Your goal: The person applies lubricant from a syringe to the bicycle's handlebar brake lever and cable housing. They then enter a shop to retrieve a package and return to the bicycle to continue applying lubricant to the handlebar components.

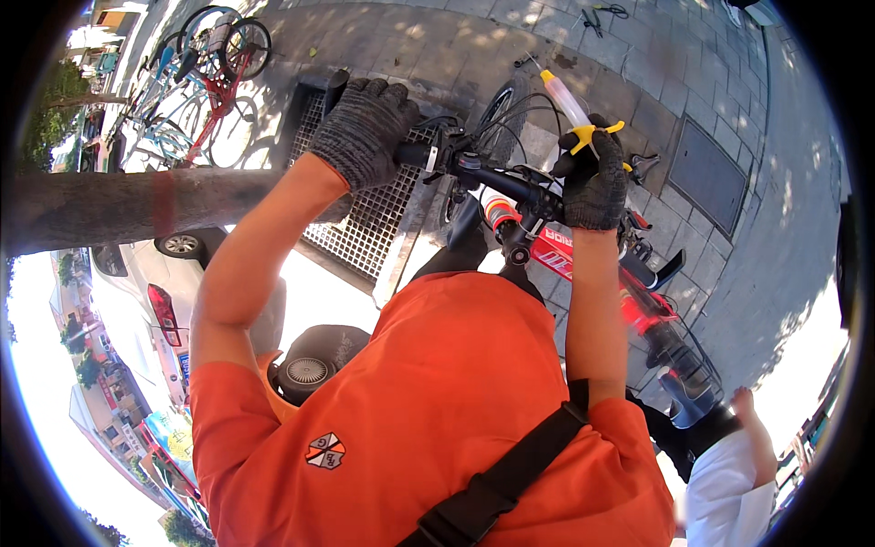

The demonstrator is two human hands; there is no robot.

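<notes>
My left hand (365, 132), in a dark grey knit glove, is wrapped round the left grip of the bicycle handlebar (499, 180); a black grip end (336, 84) shows beyond it. My right hand (595, 187), gloved alike, is closed round the yellow-flanged end of a syringe (567, 102) beside the handlebar's right side. Pinkish fluid shows in the clear barrel, and its yellow tip points up and away. The right grip is hidden by that hand. Below the bar runs the bicycle's red frame (552, 252).
A metal grate (351, 239) and a tree trunk (109, 211) lie to the left. Pliers-like tools (594, 20) rest on the far paving. Parked bicycles (196, 109) stand at far left, and a white car (150, 292) at left. A person in white (729, 483) is at lower right.
</notes>
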